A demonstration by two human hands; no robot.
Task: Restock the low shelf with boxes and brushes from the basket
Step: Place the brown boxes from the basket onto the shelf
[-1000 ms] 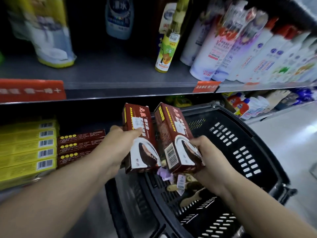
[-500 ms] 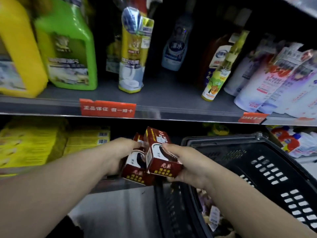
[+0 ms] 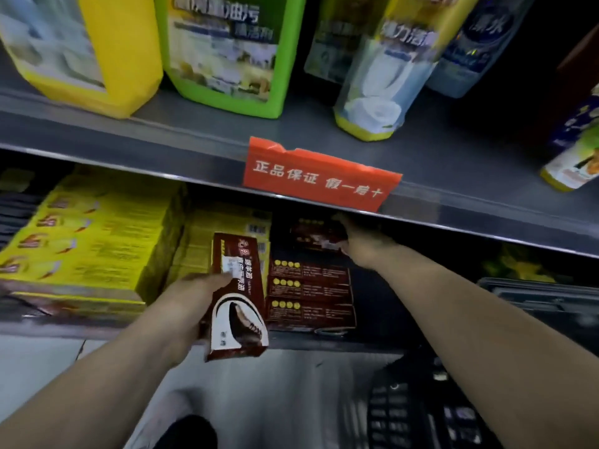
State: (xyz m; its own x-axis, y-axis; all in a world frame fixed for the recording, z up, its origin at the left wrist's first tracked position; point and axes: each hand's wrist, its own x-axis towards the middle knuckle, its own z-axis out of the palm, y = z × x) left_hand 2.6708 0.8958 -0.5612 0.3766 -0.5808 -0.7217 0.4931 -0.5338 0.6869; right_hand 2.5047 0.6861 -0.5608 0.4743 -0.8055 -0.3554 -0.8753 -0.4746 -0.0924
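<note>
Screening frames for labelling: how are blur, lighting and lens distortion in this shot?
Head view: motion blur smears the yellow boxes and upper bottle labels; the red tag reads clearly; the brown box in the left hand is fairly sharp; the right hand sits in shelf shadow, grip unreadable; the wide lens slightly bows the shelf edge.

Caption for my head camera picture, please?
Left hand holds a brown box; right hand reaches the top box on the low shelf.
</note>
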